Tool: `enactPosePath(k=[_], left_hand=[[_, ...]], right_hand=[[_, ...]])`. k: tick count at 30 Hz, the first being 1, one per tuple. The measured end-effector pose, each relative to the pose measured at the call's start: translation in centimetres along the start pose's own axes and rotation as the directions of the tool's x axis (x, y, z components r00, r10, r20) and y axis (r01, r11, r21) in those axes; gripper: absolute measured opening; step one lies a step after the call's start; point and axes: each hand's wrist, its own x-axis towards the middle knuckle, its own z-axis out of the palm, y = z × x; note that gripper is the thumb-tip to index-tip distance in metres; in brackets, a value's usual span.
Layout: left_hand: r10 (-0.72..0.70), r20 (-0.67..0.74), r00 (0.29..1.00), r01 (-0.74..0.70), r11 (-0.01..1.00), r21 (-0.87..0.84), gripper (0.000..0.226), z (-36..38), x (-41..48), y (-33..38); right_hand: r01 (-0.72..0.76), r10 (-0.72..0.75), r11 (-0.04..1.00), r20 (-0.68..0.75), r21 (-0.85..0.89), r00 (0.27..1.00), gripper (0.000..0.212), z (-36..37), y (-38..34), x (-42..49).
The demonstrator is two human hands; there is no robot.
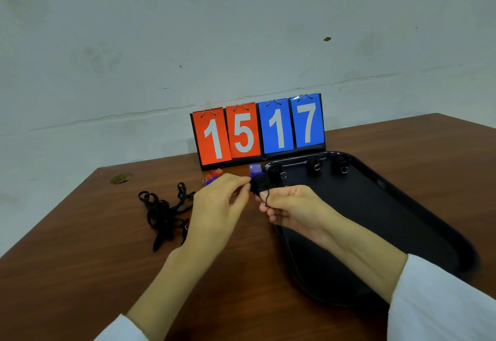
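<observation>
Between my two hands is a small bundle of black cord (259, 185) with a metal ring hanging from it. My left hand (217, 206) pinches the bundle's left side with thumb and fingertips. My right hand (291, 209) holds its lower right side, fingers curled around the cord end and ring. Both hands hover over the left edge of a black tray (402, 220). Three wound black cord bundles with rings (314, 165) lie along the tray's far rim.
A tangle of loose black cords (163, 213) lies on the brown table left of my left hand. Red and purple plastic pieces (212, 175) and a purple piece (255, 170) sit before a flip scoreboard (259, 131) reading 15 and 17.
</observation>
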Motion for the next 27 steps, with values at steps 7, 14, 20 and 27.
enactPosePath(k=[7, 14, 20, 27], left_hand=[[-0.452, 0.122, 0.884, 0.460, 0.792, -0.402, 0.019, -0.1, 0.7, 1.0], [-0.453, 0.413, 0.790, 0.612, 0.543, -0.575, 0.014, -0.1, 1.0, 0.8], [-0.403, 0.457, 0.793, 0.608, 0.575, -0.548, 0.009, -0.8, 1.3, 0.5], [-0.599, 0.416, 0.684, 0.678, 0.312, -0.666, 0.016, 0.2, 0.8, 1.1]], right_hand=[[-0.170, 0.153, 0.958, 0.092, 0.229, 0.984, 0.011, 0.2, -0.3, -0.1], [-0.250, 0.228, 0.917, 0.108, 0.311, 0.968, 0.012, 0.5, 0.0, 0.0], [-0.175, 0.159, 0.950, 0.081, 0.260, 0.984, 0.012, 0.2, -0.2, 0.0], [0.215, -0.354, 0.844, -0.209, -0.491, 0.912, 0.011, 0.5, 0.3, 0.1]])
